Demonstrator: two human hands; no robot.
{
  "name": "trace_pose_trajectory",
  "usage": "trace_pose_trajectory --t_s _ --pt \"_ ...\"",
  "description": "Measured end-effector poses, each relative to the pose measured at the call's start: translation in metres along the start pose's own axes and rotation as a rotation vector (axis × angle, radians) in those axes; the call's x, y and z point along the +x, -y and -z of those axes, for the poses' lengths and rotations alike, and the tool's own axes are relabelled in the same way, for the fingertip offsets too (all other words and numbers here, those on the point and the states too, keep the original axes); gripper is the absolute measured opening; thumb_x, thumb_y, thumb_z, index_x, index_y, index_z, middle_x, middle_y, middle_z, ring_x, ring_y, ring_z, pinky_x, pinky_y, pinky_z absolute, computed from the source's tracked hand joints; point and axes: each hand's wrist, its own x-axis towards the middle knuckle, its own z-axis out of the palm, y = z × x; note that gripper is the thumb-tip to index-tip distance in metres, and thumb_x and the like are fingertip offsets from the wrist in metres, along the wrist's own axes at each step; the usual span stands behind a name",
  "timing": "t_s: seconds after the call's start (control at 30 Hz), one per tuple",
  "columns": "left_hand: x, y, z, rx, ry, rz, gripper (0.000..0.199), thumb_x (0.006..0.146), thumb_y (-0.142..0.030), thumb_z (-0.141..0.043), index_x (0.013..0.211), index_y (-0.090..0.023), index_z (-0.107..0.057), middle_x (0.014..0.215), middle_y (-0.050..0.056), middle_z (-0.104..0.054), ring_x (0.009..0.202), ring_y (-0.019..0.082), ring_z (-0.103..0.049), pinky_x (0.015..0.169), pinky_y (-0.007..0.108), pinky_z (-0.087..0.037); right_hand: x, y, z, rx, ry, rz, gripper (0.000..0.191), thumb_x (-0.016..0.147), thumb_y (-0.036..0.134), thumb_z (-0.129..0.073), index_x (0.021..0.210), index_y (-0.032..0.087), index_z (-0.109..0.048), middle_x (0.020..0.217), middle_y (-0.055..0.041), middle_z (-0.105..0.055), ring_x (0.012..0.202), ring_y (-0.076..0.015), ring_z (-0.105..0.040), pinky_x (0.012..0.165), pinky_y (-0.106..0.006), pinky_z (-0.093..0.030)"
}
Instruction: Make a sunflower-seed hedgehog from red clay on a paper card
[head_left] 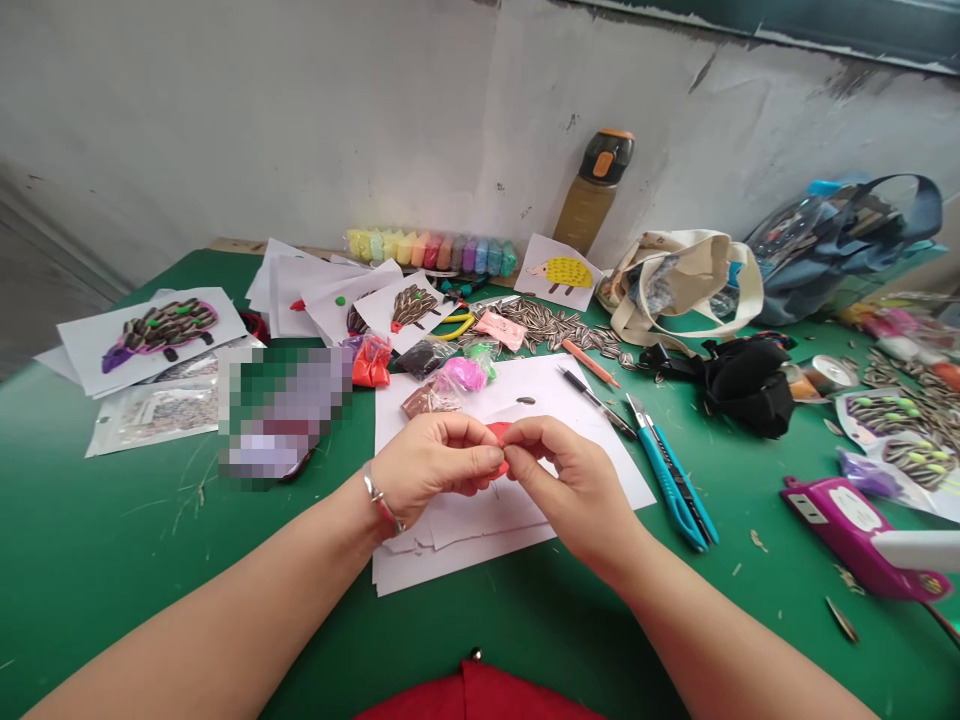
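Note:
Over the stack of white paper [465,560], my left hand [442,455] and my right hand [564,468] meet fingertip to fingertip. Pinched between them is a small piece of red modelling clay [498,432], partly covered by the fingers. Both hands are closed on it. Just beyond lie small packets of brown clay [433,397], pink clay [466,374] and black clay [424,357]. A red clay packet [371,361] sits left of them. One sunflower seed [526,401] rests on the paper.
Right of the paper lie a black pen [596,400], blue scissors [667,475] and a purple glue gun [862,530]. Behind are a seed pile [555,325], a hedgehog picture [568,274], a bottle [596,190] and a cloth bag [682,285]. Seed-covered pictures [154,335] lie left.

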Motion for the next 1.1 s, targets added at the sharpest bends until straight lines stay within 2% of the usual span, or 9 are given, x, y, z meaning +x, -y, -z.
trace_pose_trajectory --t_s 0.1,0.23,0.43,0.57,0.77,0.97,1.1 --pt "0.0003 -0.0009 -0.0004 0.044 -0.003 -0.003 0.026 0.068 -0.035 -0.081 0.078 -0.014 -0.069 0.068 0.001 -0.064 0.059 0.01 -0.053 0.057 0.025 -0.041 -0.001 -0.0004 -0.001 0.009 -0.044 0.022 0.008 0.09 0.021 -0.057 0.095 0.024 -0.063 0.092 -0.0013 -0.068 0.081 -0.0147 -0.062 0.074 -0.028 -0.05" --pt "-0.0005 -0.0019 -0.0012 0.086 0.005 -0.005 0.024 0.071 -0.036 -0.079 0.076 -0.014 -0.07 0.068 0.001 -0.062 0.059 0.01 -0.052 0.057 0.024 -0.041 -0.0017 -0.0007 -0.001 0.051 -0.041 0.009 0.011 0.089 0.021 -0.058 0.097 0.024 -0.064 0.095 -0.0016 -0.069 0.083 -0.0151 -0.063 0.076 -0.028 -0.051" --pt "-0.0023 -0.0011 0.0003 0.141 0.022 0.002 0.023 0.077 -0.038 -0.072 0.079 -0.015 -0.071 0.073 0.002 -0.064 0.062 0.011 -0.055 0.061 0.025 -0.044 0.0003 0.0011 0.001 0.085 -0.046 0.02 0.012 0.089 0.021 -0.058 0.093 0.023 -0.069 0.091 -0.0018 -0.071 0.082 -0.0155 -0.065 0.076 -0.028 -0.051" --pt "-0.0016 -0.0015 0.0022 0.136 0.023 0.015 0.024 0.079 -0.039 -0.071 0.076 -0.015 -0.07 0.077 0.004 -0.067 0.063 0.011 -0.056 0.062 0.025 -0.044 0.0018 0.0017 0.003 0.091 -0.04 -0.039 0.015 0.09 0.024 -0.057 0.093 0.024 -0.072 0.088 -0.0011 -0.072 0.078 -0.016 -0.066 0.074 -0.029 -0.052" --pt "-0.0002 -0.0006 0.0037 0.051 0.015 -0.003 0.028 0.074 -0.043 -0.076 0.076 -0.016 -0.068 0.069 0.002 -0.066 0.06 0.01 -0.055 0.06 0.024 -0.043 0.0023 0.0043 0.0041 0.036 0.061 -0.044 0.015 0.088 0.023 -0.058 0.093 0.027 -0.071 0.088 0.0008 -0.073 0.081 -0.016 -0.065 0.074 -0.028 -0.05" --pt "0.0 -0.0001 0.0025 0.054 0.004 -0.01 0.03 0.068 -0.04 -0.081 0.074 -0.015 -0.066 0.064 0.0 -0.064 0.057 0.01 -0.054 0.057 0.024 -0.042 0.0025 0.0027 0.0014 0.106 0.08 -0.14 0.014 0.085 0.022 -0.06 0.096 0.024 -0.068 0.086 -0.0003 -0.072 0.078 -0.0158 -0.064 0.074 -0.03 -0.049" --pt "0.0001 -0.0012 0.0021 0.073 0.005 -0.041 0.029 0.071 -0.04 -0.079 0.075 -0.014 -0.066 0.064 0.0 -0.063 0.057 0.01 -0.053 0.055 0.023 -0.04 0.0037 0.0039 0.0015 0.1 0.09 -0.184 0.009 0.086 0.024 -0.058 0.084 0.023 -0.067 0.08 0.0013 -0.069 0.073 -0.014 -0.06 0.068 -0.026 -0.047"
